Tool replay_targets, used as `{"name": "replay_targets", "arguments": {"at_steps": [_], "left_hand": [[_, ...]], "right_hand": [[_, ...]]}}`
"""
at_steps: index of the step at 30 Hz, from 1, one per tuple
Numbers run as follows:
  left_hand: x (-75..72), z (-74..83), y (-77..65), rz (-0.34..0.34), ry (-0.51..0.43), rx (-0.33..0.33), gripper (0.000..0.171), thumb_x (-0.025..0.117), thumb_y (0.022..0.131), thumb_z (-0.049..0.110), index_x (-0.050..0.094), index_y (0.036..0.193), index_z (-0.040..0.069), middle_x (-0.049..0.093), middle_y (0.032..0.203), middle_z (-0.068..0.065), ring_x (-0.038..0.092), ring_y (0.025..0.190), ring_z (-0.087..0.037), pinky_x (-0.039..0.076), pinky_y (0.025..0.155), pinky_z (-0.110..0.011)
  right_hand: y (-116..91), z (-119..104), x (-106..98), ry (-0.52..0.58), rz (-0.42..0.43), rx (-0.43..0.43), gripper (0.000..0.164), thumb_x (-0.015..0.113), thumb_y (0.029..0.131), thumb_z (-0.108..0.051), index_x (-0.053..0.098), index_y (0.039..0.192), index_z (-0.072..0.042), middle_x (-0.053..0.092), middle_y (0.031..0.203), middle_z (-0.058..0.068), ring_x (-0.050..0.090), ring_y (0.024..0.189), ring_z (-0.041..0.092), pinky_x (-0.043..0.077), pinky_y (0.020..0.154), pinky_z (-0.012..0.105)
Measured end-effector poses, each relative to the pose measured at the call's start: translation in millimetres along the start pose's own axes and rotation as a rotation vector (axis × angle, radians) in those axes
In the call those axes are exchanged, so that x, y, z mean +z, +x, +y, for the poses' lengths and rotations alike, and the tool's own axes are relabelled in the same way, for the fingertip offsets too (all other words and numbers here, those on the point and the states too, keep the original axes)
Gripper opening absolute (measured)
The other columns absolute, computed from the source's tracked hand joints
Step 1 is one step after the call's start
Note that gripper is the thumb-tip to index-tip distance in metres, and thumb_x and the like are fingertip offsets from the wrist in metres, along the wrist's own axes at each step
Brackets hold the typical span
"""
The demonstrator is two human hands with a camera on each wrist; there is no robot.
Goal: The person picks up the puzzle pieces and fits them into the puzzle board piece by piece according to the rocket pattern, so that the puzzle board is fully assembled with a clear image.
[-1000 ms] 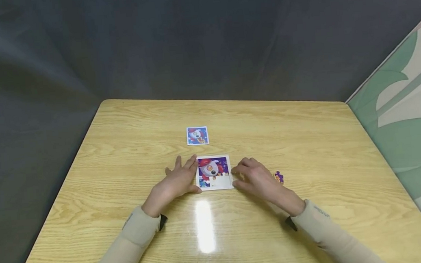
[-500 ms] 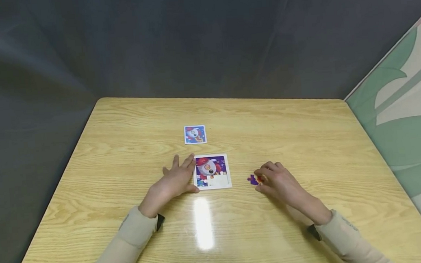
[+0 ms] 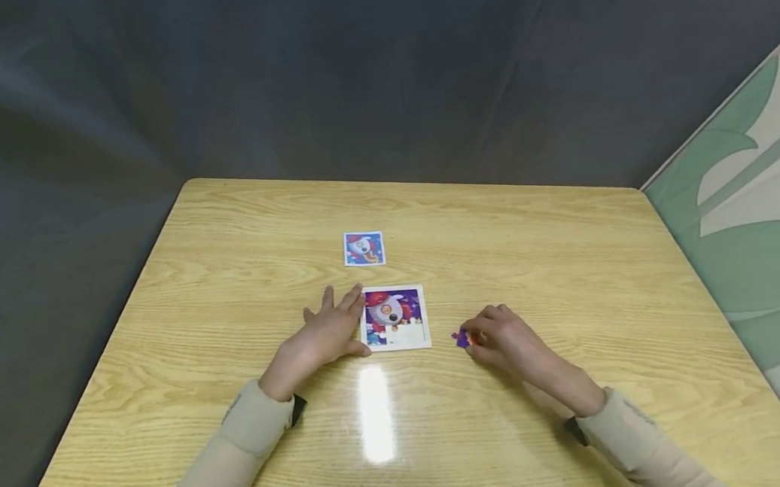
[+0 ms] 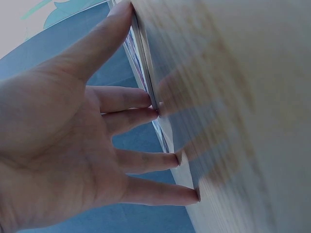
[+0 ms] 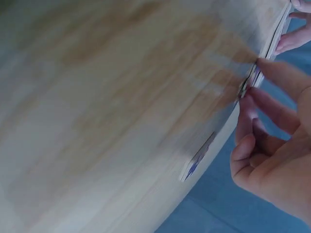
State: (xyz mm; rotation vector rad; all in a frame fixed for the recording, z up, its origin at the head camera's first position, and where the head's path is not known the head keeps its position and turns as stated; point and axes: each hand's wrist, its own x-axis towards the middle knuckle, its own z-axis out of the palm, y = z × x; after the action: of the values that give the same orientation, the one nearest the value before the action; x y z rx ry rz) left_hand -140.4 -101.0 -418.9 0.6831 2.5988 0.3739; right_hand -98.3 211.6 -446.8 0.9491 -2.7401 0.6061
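Observation:
A square jigsaw puzzle [image 3: 394,311] in a white frame lies mid-table, its picture a rocket on purple. The lower right part of its tray shows bare white. My left hand [image 3: 325,335] rests with spread, straight fingers along the frame's left edge. In the left wrist view its thumb [image 4: 104,41] touches that edge. Right of the frame, my right hand [image 3: 508,341] pinches a purple and orange puzzle piece [image 3: 463,338] between thumb and fingers, low at the table. Another puzzle piece [image 5: 198,158] lies on the table in the right wrist view; the hand hides it from the head view.
A small picture card [image 3: 364,249] of the same rocket lies beyond the frame. The wooden table [image 3: 532,241] ends at a dark curtain [image 3: 379,86] behind, with a green and white patterned panel [image 3: 764,247] at the right.
My right hand has left the frame's right edge, moved right and taken hold of a puzzle piece, then shifted slightly left with it. The left hand has stayed at the frame.

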Motion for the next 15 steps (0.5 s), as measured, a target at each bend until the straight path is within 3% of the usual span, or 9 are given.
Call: {"name": "replay_targets", "arguments": {"at_steps": [6,10,15], "left_hand": [[0.4,0.0,0.0,-0.009,-0.002,-0.003,0.092,0.070,0.083,0.041,0.026,0.150,-0.002,0.010,0.160,-0.012,0.004,0.138,-0.056,0.020,0.094,-0.080],[0.7,-0.3,0.5,-0.003,-0.006,-0.004,0.092,0.071,0.082,0.042,0.026,0.150,-0.002,0.010,0.160,-0.012,0.004,0.138,-0.056,0.020,0.094,-0.080],[0.6,-0.5,0.6,0.003,-0.011,-0.007,0.093,0.072,0.081,0.041,0.027,0.150,-0.002,0.011,0.160,-0.012,0.004,0.138,-0.056,0.020,0.094,-0.080]], "right_hand": [[5,-8,7,0.016,0.025,-0.167,0.023,0.080,0.068,-0.007,0.074,0.091,-0.006,0.062,0.079,-0.001,0.049,0.073,0.011,0.045,0.061,0.022],[9,-17,10,0.000,0.015,-0.274,0.028,0.082,0.069,-0.011,0.074,0.095,-0.007,0.063,0.086,-0.001,0.052,0.080,0.013,0.048,0.065,0.025],[21,-30,12,-0.025,-0.039,-0.309,0.029,0.080,0.075,-0.018,0.073,0.103,-0.010,0.063,0.095,-0.002,0.053,0.088,0.014,0.048,0.074,0.030]]}}
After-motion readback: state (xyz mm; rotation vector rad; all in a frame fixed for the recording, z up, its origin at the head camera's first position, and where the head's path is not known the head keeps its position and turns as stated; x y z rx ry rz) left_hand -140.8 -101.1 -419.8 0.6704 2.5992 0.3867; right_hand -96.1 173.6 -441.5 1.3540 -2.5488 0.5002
